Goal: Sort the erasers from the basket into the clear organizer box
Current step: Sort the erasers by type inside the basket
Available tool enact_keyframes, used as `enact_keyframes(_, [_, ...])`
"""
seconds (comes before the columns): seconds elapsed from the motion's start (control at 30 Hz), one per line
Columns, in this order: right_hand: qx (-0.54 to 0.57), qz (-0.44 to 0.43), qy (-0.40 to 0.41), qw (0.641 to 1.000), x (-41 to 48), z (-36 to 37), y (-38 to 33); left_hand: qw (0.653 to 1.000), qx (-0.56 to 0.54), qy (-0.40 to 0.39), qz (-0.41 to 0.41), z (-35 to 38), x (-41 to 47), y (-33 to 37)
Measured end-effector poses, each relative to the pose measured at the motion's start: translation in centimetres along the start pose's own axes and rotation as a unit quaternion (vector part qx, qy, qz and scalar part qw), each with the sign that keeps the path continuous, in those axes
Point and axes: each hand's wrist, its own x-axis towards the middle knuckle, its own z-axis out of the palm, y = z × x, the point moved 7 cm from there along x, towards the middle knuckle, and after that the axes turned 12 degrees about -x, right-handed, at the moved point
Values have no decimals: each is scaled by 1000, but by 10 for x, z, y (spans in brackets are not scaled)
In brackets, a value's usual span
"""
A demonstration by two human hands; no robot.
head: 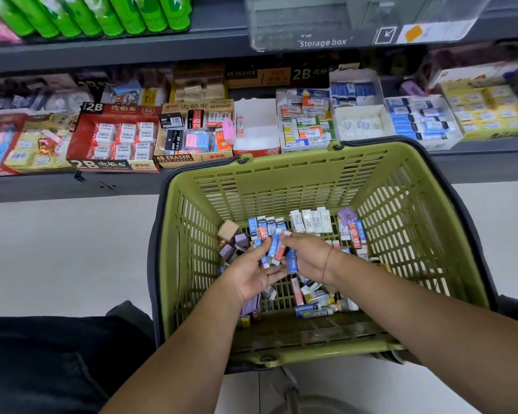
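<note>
Erasers (274,249), perhaps 3, in left hand (251,273)

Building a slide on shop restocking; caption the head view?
Left hand and right hand hold erasers together over a green basket; a clear storage box sits on the shelf above.

We are in a stationery shop: shelves (108,52) hold eraser display boxes (114,138), with a shopping basket (311,162) below.
</note>
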Motion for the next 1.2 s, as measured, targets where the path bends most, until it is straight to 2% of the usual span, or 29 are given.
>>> enact_keyframes(0.1, [-78,-24,19,996,1,-5,-3,1000,-19,-10,5,-1,3,1])
enact_keyframes(0.2, [-203,-46,52,977,-1,-10,-5,1000,-23,-14,11,-2,4,2])
enact_keyframes(0.27, [-248,-47,56,966,0,-15,-3,1000,-6,-1,24,-4,5,3])
enact_keyframes(0.37, [-261,-39,69,962,0,-22,0,996,56,41,55,-9,7,6])
enact_keyframes(0.5, [-268,-34,89,959,-5,-33,-5,975,175,91,105,-14,12,11])
enact_keyframes(0.6, [-273,-7,97,957,-9,-52,-15,977,166,93,96,-13,16,9])
enact_keyframes(0.67, [-281,12,132,950,-9,-77,-24,980,149,95,91,-14,19,8])
enact_keyframes(0.77, [-342,44,178,922,-9,-115,-28,983,126,101,86,-20,17,7])
enact_keyframes(0.9, [-468,54,163,867,0,-126,-20,982,105,129,90,-28,16,7])
enact_keyframes(1.0, [-524,71,132,838,9,-122,-8,980,114,138,87,-28,17,6])
enact_keyframes(1.2, [-534,70,92,838,26,-114,4,975,160,145,59,-29,19,-1])
